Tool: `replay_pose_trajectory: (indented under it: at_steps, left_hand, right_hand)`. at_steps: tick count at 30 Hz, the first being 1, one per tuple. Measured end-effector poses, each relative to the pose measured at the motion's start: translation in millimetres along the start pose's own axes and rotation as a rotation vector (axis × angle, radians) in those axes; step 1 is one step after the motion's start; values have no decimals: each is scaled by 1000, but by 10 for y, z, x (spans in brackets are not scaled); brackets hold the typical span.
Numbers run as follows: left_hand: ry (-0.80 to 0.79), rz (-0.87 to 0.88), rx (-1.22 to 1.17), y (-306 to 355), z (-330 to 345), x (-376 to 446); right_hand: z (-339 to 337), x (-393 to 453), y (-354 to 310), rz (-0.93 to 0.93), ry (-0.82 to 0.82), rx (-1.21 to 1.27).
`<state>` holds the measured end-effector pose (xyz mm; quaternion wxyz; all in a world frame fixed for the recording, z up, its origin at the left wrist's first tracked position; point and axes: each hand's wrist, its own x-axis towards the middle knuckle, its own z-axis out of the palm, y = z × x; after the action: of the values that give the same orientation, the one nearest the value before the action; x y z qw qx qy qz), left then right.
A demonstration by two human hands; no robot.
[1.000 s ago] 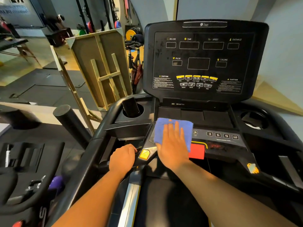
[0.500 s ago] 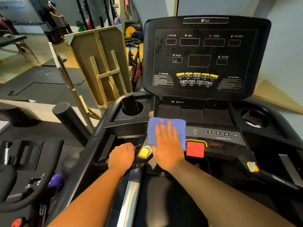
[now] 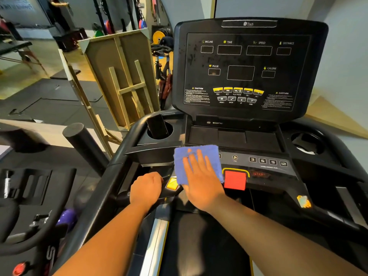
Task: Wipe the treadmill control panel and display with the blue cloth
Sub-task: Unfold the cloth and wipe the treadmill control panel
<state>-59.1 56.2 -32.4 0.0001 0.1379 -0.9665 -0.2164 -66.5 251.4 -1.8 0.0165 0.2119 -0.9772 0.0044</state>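
Our flat, open right hand [image 3: 201,180] presses the blue cloth [image 3: 197,156] onto the control panel [image 3: 264,168]; our left hand [image 3: 146,188] grips the handrail [image 3: 119,156].

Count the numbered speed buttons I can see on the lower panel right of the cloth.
4: buttons 3, 6, 9 and 12, in a row above the STOP label. The blue cloth may hide more at left.

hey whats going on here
A person is cleaning a treadmill. The right hand presses a blue cloth flat on the left part of the lower control panel, just left of the red stop button. The left hand grips the handlebar. The upright display above looks smudged and is not being touched now.
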Motion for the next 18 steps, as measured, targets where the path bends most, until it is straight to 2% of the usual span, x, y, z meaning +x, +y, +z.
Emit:
replay_pose_trajectory:
  at_steps: [2, 4, 6, 9, 11, 12, 14, 16, 18]
  left_hand:
    - [2, -5, -3, 0, -4, -6]
    - [-9, -2, -2, -7, 6, -10]
    - [-26, 2, -2, -14, 9, -2]
    - [-17, -3, 13, 9, -21, 0]
    - [-15, -11, 7, 18, -28, 2]
    - [-18, -16, 3, 16, -21, 1]
    - [-31, -21, 2, 17, -15, -1]
    - [-30, -20, -3, 15, -15, -9]
    - [-26, -15, -17, 7, -11, -11]
  right_hand:
    - [55, -150, 146, -165, 11, 4]
    - [140, -332, 325, -217, 81, 43]
    - [170, -399, 466, -133, 120, 36]
    - [126, -228, 341, 129, 122, -5]
    - [16, -42, 115, 263, 36, 11]
    - [-6, 10, 2, 247, 33, -2]
    - [10, 27, -76, 91, 16, -25]
    - [77, -103, 62, -113, 15, -26]
    - [149, -258, 296, -189, 71, -32]
